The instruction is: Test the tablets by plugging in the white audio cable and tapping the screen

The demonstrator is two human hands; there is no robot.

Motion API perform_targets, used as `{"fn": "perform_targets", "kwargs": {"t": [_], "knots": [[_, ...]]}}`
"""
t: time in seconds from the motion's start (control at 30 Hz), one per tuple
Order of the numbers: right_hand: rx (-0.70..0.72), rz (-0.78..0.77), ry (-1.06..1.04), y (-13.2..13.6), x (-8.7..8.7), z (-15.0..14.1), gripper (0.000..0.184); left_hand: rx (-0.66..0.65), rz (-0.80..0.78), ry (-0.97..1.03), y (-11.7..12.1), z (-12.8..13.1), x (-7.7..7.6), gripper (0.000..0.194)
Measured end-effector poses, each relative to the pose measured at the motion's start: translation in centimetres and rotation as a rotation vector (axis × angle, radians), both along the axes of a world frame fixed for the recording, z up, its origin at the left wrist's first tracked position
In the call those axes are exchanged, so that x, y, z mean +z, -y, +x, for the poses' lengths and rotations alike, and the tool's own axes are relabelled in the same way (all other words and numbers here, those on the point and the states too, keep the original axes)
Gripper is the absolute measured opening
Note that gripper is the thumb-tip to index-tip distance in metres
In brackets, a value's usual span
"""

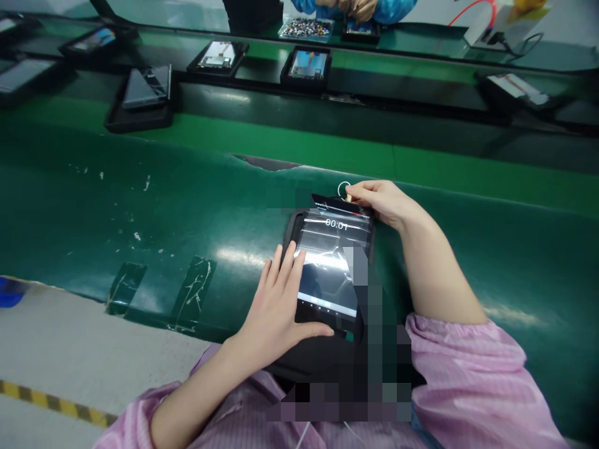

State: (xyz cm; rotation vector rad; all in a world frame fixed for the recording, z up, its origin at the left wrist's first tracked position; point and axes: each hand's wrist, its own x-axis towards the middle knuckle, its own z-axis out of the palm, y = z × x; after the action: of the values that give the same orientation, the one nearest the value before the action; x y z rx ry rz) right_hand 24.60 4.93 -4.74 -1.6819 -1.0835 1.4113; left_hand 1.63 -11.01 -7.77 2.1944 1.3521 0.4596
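Note:
A tablet (pixel 327 274) with a lit screen reading 00:01 lies in a black tray (pixel 291 232) at the front edge of the bench. My left hand (pixel 281 305) rests along its left side, fingers spread, thumb at the lower edge. At the tablet's top right corner, my right hand (pixel 381 202) pinches a small pale piece with a white cable loop (pixel 344 188) beside it. That piece is too small to name. Blurred blocks cover part of the tablet's right side and the area below it.
Beyond the green bench (pixel 187 187), a conveyor belt (pixel 243 96) carries black trays with tablets, such as an opened tablet (pixel 306 65) and a tablet lying askew (pixel 147 87). Across it, a co-worker's hands (pixel 358 9) work near a bag of small parts (pixel 306 28).

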Motion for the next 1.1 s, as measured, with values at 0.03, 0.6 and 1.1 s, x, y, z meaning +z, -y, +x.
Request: {"fn": "perform_targets", "kwargs": {"t": [0.03,0.6,1.1], "knots": [[-0.002,-0.002,-0.003,0.0,0.0,0.0,0.024,-0.002,0.002,-0.005,0.0,0.0,0.0,0.128],[0.088,0.084,0.149,-0.3,0.1,-0.1,0.042,0.019,0.003,0.005,0.1,0.1,-0.2,0.123],[0.039,0.192,0.043,-2.3,-1.1,1.3,0.036,0.01,-0.182,-0.027,-0.2,0.5,1.3,0.109]]}}
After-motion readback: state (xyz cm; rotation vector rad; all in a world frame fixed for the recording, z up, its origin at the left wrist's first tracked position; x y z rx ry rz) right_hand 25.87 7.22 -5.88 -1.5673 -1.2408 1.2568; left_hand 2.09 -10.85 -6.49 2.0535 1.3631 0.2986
